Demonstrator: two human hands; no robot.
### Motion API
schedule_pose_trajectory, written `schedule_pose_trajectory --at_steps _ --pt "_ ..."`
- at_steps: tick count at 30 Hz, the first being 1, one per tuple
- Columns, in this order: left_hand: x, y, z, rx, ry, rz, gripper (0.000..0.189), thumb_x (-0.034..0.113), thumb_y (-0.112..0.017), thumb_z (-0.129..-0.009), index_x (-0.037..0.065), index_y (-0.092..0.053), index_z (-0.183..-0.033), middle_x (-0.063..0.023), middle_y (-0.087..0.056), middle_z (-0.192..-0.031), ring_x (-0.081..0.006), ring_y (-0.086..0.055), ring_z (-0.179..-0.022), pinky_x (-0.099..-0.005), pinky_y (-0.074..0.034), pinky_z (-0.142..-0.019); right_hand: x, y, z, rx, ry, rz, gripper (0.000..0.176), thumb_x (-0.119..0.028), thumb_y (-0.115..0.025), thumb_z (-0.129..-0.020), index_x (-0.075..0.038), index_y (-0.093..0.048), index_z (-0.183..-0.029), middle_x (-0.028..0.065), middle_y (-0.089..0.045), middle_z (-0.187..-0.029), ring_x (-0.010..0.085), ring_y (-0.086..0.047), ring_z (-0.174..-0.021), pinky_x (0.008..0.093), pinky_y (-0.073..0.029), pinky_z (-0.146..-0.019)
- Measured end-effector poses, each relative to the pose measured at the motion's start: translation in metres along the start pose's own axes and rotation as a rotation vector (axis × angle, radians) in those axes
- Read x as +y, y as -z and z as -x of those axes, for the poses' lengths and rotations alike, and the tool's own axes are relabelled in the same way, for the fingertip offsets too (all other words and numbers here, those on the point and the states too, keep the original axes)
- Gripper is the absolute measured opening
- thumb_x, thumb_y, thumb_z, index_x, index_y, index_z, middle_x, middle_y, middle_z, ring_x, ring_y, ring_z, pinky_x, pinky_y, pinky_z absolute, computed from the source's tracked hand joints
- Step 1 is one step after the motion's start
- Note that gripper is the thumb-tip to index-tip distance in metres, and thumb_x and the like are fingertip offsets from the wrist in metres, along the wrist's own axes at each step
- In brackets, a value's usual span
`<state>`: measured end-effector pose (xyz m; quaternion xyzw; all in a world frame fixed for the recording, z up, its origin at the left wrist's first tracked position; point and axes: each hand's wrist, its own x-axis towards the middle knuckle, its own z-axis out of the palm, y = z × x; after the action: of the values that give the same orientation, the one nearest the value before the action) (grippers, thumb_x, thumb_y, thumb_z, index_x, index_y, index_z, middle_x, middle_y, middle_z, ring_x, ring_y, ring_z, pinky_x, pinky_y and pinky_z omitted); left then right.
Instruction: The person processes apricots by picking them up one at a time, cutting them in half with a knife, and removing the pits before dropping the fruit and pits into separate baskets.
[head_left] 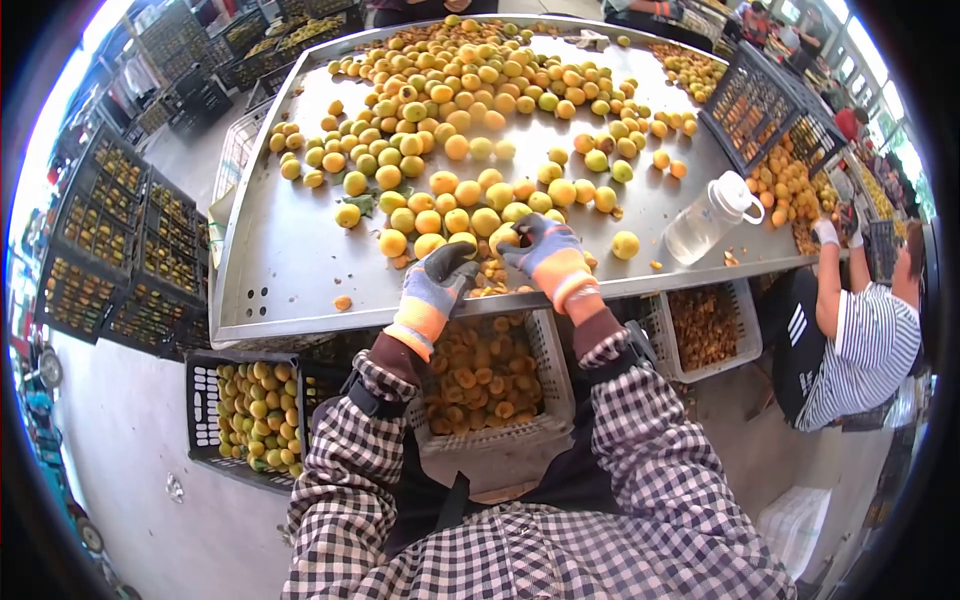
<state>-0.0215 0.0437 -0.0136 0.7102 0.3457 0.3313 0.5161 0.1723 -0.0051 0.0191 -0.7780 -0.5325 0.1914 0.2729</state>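
Yellow-orange fruits (470, 80) are heaped and scattered over a metal table (290, 230). Both hands wear gloves with dark fingers and orange and lilac parts, close together at the table's near edge. My left hand (436, 285) has its fingers curled round a yellow fruit (463, 240). Beside it, my right hand (548, 255) is closed on an orange fruit (503, 238). Small fruit pieces (490, 280) lie on the metal between the hands. Below them, a light crate (555, 370) holds many opened fruit halves (480, 375).
A clear bottle (700, 225) with a white lid stands right of my hands. Dark crates (240, 465) of fruit are at the left, with stacks (110, 230) behind. A tipped dark crate (760, 105) and a person (860, 340) in stripes are right. Another crate (745, 320) holds brown scraps.
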Motion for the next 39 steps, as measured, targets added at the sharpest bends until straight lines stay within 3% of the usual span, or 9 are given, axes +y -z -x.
schedule_pose_trajectory --at_steps 2,4,9,11,14,20,25,33,39 --pt "0.007 -0.001 -0.003 0.021 0.252 0.465 0.034 0.011 -0.066 -0.089 0.001 -0.059 -0.121 -0.0079 -0.068 -0.106 -0.0156 -0.066 -0.091 -0.0264 -0.054 -0.075 0.017 -0.027 -0.009 0.126 0.266 -0.655 0.033 -0.012 -0.08 -0.074 -0.004 -0.065 -0.103 0.0055 -0.069 -0.096 0.0129 -0.065 -0.085 0.0295 -0.052 -0.073" --pt "0.007 -0.004 -0.005 -0.059 0.184 0.681 0.04 0.016 -0.066 -0.091 0.003 -0.054 -0.127 -0.0084 -0.065 -0.113 -0.0163 -0.065 -0.095 -0.0276 -0.056 -0.075 -0.009 -0.015 0.011 -0.08 0.163 -1.19 0.035 0.004 -0.074 -0.077 -0.001 -0.061 -0.109 0.0061 -0.068 -0.102 0.0128 -0.064 -0.092 0.0271 -0.053 -0.078" --pt "0.018 -0.003 -0.002 0.043 0.01 0.681 0.043 0.017 -0.067 -0.09 0.001 -0.054 -0.128 -0.0083 -0.063 -0.115 -0.0164 -0.062 -0.102 -0.0292 -0.056 -0.08 -0.021 -0.018 0.022 0.027 0.42 -0.858 0.037 0.002 -0.069 -0.081 -0.001 -0.058 -0.117 0.0087 -0.067 -0.104 0.0147 -0.065 -0.095 0.0269 -0.053 -0.081" --pt "0.006 0.003 -0.007 0.04 -0.115 0.627 0.042 0.011 -0.066 -0.089 0.003 -0.054 -0.128 -0.0065 -0.063 -0.113 -0.0147 -0.061 -0.102 -0.0274 -0.055 -0.08 -0.017 -0.009 0.024 0.153 0.612 -0.39 0.034 -0.006 -0.068 -0.084 -0.003 -0.058 -0.117 0.0109 -0.067 -0.099 0.0217 -0.067 -0.09 0.0299 -0.053 -0.077" --pt "0.027 0.016 -0.002 -0.018 -0.069 0.573 0.043 0.007 -0.065 -0.087 0.003 -0.054 -0.129 -0.0049 -0.062 -0.11 -0.0122 -0.061 -0.097 -0.0254 -0.054 -0.076 -0.022 0.008 0.037 -0.009 0.442 -0.533 0.024 -0.002 -0.065 -0.086 -0.002 -0.06 -0.109 0.0103 -0.066 -0.094 0.0168 -0.064 -0.086 0.0299 -0.052 -0.073" --pt "0.04 0.025 -0.001 -0.077 -0.025 0.502 0.047 0.007 -0.066 -0.084 0.006 -0.054 -0.13 -0.0008 -0.061 -0.108 -0.0065 -0.057 -0.086 -0.0197 -0.047 -0.066 -0.021 0.012 0.046 -0.009 0.56 -0.286 0.022 -0.004 -0.063 -0.085 -0.002 -0.061 -0.106 0.014 -0.066 -0.088 0.0299 -0.064 -0.08 0.0346 -0.051 -0.068" --pt "0.043 0.023 0.001 -0.071 -0.048 0.529 0.047 0.011 -0.067 -0.085 0.007 -0.054 -0.13 -0.0001 -0.061 -0.11 -0.0042 -0.055 -0.083 -0.0183 -0.044 -0.063 -0.023 0.017 0.048 -0.016 0.551 -0.285 0.02 -0.005 -0.063 -0.084 -0.001 -0.062 -0.103 0.014 -0.067 -0.087 0.0296 -0.065 -0.08 0.0348 -0.051 -0.068" --pt "0.039 0.028 -0.001 -0.177 -0.146 0.505 0.056 0.017 -0.075 -0.081 0.001 -0.052 -0.129 -0.0039 -0.06 -0.119 -0.0118 -0.056 -0.108 -0.0258 -0.047 -0.09 -0.021 0.018 0.049 -0.079 0.57 -0.326 0.019 -0.003 -0.063 -0.085 0.001 -0.062 -0.103 0.0134 -0.068 -0.089 0.0262 -0.066 -0.081 0.0327 -0.051 -0.07" --pt "0.037 0.029 -0.002 -0.164 -0.224 0.419 0.056 0.018 -0.077 -0.08 0.001 -0.053 -0.128 -0.0055 -0.06 -0.12 -0.0138 -0.056 -0.109 -0.0287 -0.047 -0.094 -0.021 0.001 0.052 -0.173 0.511 -0.457 0.018 -0.006 -0.061 -0.087 -0.002 -0.06 -0.104 0.0166 -0.065 -0.084 0.0275 -0.065 -0.078 0.0335 -0.049 -0.068"
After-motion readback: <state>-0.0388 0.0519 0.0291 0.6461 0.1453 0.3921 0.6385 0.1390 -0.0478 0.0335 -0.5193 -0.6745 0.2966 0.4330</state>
